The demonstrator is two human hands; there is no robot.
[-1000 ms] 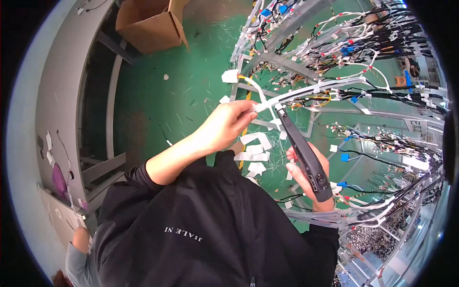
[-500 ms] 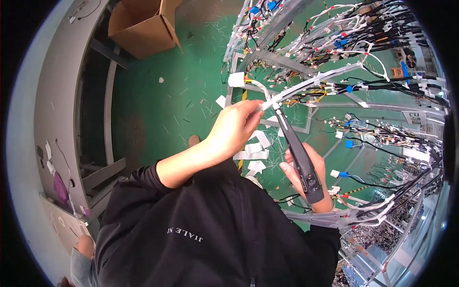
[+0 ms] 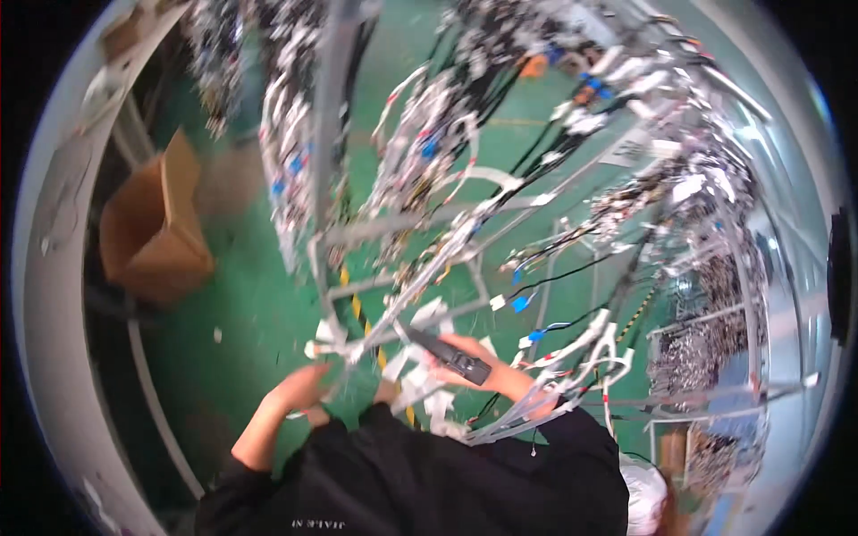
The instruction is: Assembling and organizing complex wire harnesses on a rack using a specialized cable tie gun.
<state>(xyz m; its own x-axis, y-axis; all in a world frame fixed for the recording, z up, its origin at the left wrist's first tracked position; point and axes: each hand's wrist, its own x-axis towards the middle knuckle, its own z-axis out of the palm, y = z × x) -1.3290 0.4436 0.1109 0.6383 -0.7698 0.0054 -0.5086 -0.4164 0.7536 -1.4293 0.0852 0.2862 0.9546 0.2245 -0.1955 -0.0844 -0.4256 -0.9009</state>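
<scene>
My right hand (image 3: 474, 353) is wrapped round a black cable tie gun (image 3: 451, 357), a long tool with a narrow nose. The nose points up and left at a white-wrapped wire harness (image 3: 420, 283) that runs slantwise from the upper right. Whether the nose touches the harness is too blurred to tell. My left hand (image 3: 299, 389) is away from the tool, below and left of the harness's near end. Motion smears its fingers, and a pale streak beside it cannot be made out. A white connector (image 3: 323, 349) sits near that end.
Grey metal rack bars (image 3: 393, 228) carry many hanging wire bundles (image 3: 290, 170) ahead and to the right. White scraps (image 3: 435, 402) and clippings litter the green floor (image 3: 246, 326). An open cardboard box (image 3: 183, 259) stands at left. More white-wrapped cables (image 3: 594, 335) cross near my right forearm.
My view has swung round to the right. The left hand has let go of the harness and drawn back to the lower left. The right hand still holds the cable tie gun.
</scene>
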